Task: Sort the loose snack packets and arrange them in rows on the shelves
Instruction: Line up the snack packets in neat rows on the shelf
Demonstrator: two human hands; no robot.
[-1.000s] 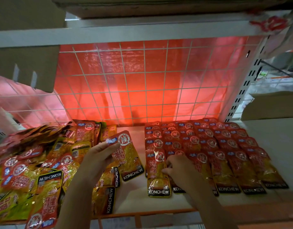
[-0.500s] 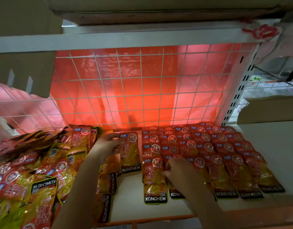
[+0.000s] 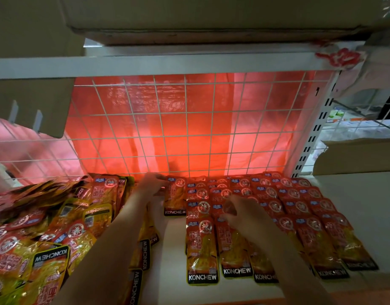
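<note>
Down at the front left of the shelf [image 3: 174, 256] there's a messy pile of loose packets [image 3: 46, 234]. Right hand [image 3: 244, 214] rests on the neat overlapping rows [image 3: 288, 208], fingers curled, can't tell if it's pinching anything. Further back, left hand [image 3: 153, 183] grips a single packet [image 3: 175, 197] by the wire grid [image 3: 189, 128].
</note>
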